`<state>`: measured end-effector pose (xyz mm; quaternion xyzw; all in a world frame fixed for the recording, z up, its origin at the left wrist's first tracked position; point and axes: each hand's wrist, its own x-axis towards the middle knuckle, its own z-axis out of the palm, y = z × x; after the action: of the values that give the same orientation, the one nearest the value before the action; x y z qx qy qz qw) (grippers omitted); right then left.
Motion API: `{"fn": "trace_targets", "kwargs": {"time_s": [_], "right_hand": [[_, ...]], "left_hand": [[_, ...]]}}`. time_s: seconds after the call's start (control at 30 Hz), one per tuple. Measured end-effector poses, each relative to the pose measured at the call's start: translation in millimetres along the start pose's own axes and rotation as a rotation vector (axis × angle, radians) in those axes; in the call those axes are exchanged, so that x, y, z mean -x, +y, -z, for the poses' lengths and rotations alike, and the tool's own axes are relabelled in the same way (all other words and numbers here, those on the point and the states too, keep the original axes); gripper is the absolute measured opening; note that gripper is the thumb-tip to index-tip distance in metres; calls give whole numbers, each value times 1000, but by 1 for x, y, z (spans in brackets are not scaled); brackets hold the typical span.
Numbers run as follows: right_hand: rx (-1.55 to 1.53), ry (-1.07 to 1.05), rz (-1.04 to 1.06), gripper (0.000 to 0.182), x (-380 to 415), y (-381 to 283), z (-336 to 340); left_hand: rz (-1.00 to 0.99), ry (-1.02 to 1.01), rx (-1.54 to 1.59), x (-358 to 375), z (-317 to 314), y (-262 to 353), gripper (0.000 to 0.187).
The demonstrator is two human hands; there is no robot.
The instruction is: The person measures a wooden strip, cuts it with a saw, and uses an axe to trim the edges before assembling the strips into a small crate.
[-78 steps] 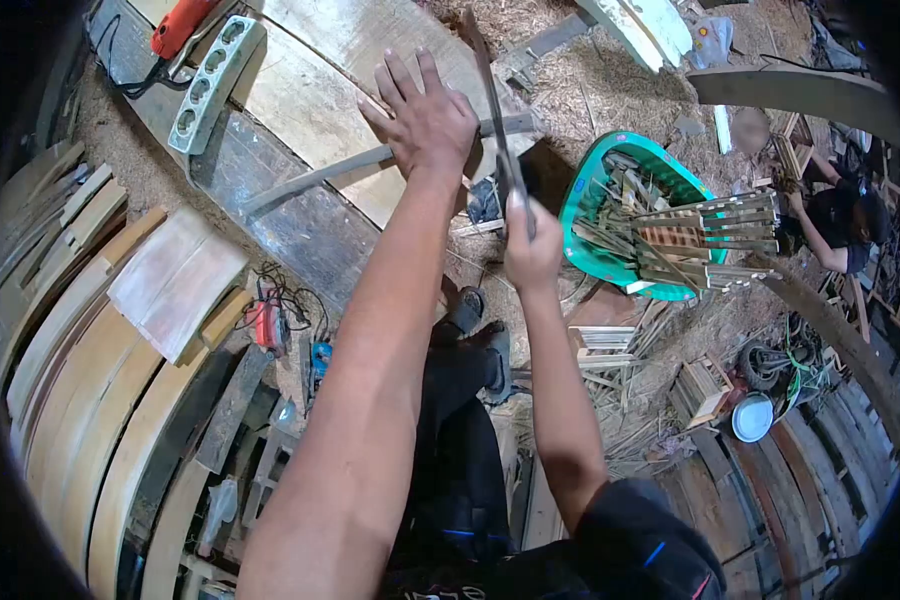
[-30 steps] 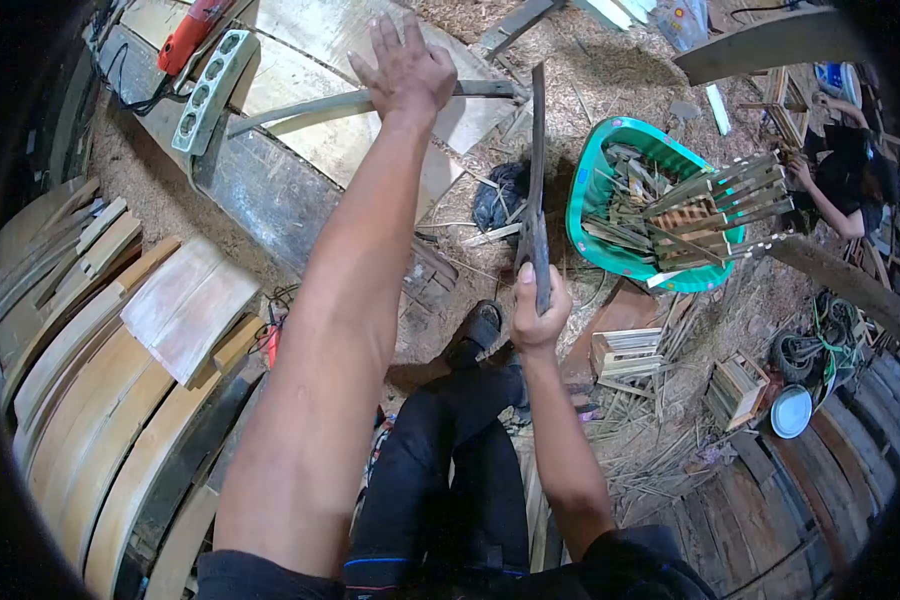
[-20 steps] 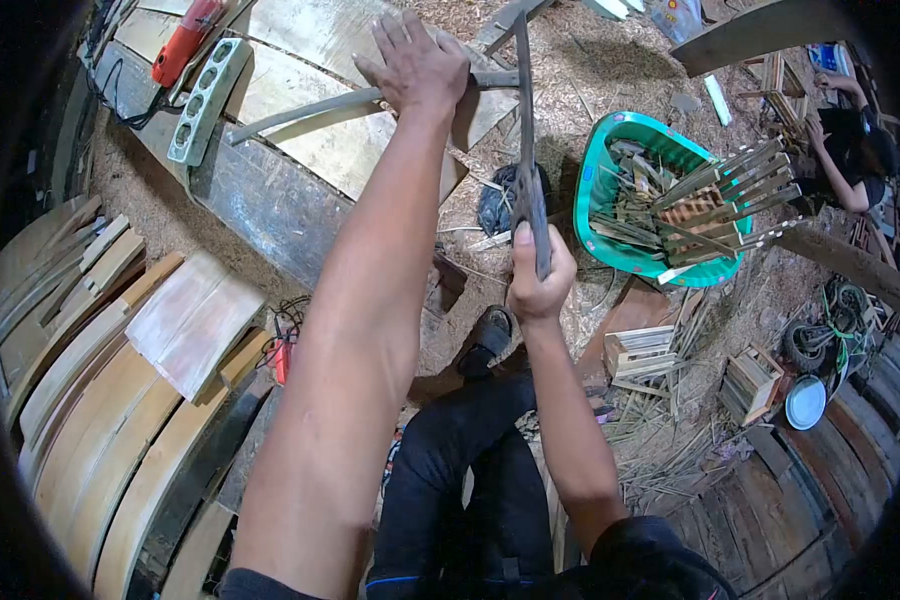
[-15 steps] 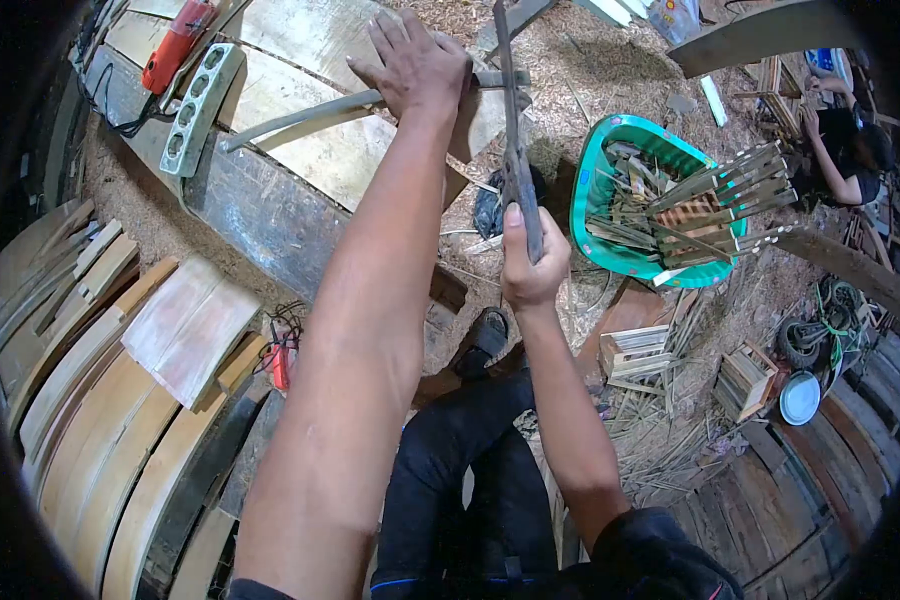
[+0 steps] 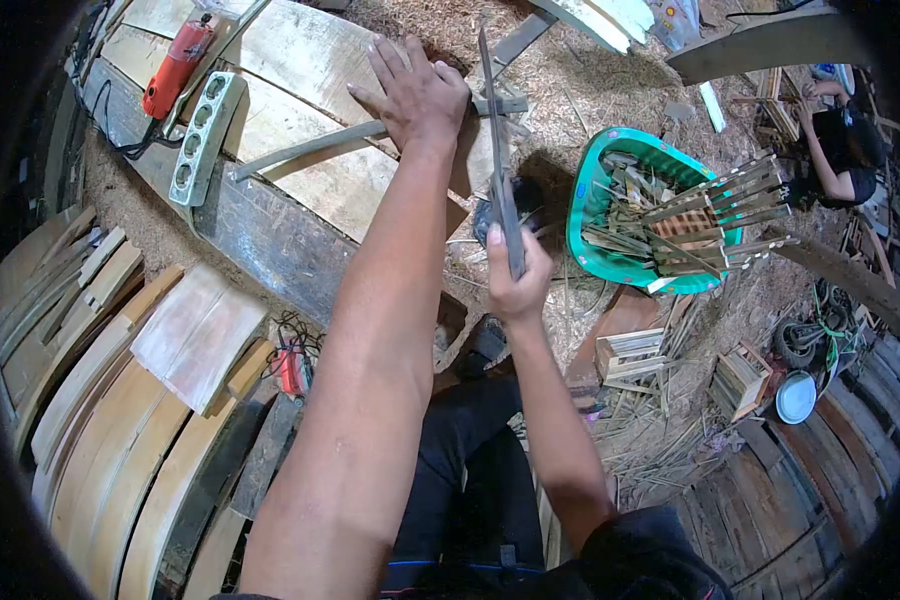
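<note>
My left hand (image 5: 422, 105) lies with spread fingers on a long, slightly bent wooden strip (image 5: 310, 147), pressing it against the plank-topped bench (image 5: 300, 85). The strip's far end sticks out to the right of that hand. My right hand (image 5: 519, 275), fingers wrapped round the handle, holds a hand saw (image 5: 494, 125) pointing away from me. Its long thin blade shows nearly edge-on and crosses the strip close to its right end; no teeth can be made out.
On the bench lie a red power tool (image 5: 178, 65) and a power strip (image 5: 198, 150). A green basket (image 5: 582, 215) of wood offcuts stands right. Curved boards (image 5: 120, 440) are stacked at left. Another person (image 5: 845, 150) works at far right. Sawdust covers the floor.
My right hand and the saw have shifted a little to the left. My left hand stays on the strip. The whole view has moved slightly.
</note>
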<state>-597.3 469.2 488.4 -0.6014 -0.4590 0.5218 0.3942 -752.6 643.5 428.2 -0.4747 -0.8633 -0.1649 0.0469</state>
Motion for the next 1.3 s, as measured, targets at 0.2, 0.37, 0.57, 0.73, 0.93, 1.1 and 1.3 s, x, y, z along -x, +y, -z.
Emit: {"fn": "trace_targets", "kwargs": {"time_s": [0.2, 0.37, 0.57, 0.73, 0.93, 1.1, 1.3], "right_hand": [[76, 34, 35, 23, -3, -9, 4], [74, 24, -19, 22, -14, -20, 1], [96, 30, 62, 26, 4, -6, 5], [123, 45, -7, 25, -24, -20, -5], [84, 51, -13, 25, 4, -14, 9], [80, -22, -12, 22, -3, -11, 9], [113, 12, -24, 20, 1, -8, 8]], "left_hand": [[-19, 14, -22, 0, 3, 2, 57], [-9, 20, -25, 0, 2, 1, 56], [-7, -32, -28, -1, 7, 3, 57], [2, -16, -3, -1, 5, 2, 61], [7, 2, 18, -3, 4, 2, 65], [12, -23, 32, -1, 4, 2, 66], [24, -90, 8, -3, 12, 4, 68]]}}
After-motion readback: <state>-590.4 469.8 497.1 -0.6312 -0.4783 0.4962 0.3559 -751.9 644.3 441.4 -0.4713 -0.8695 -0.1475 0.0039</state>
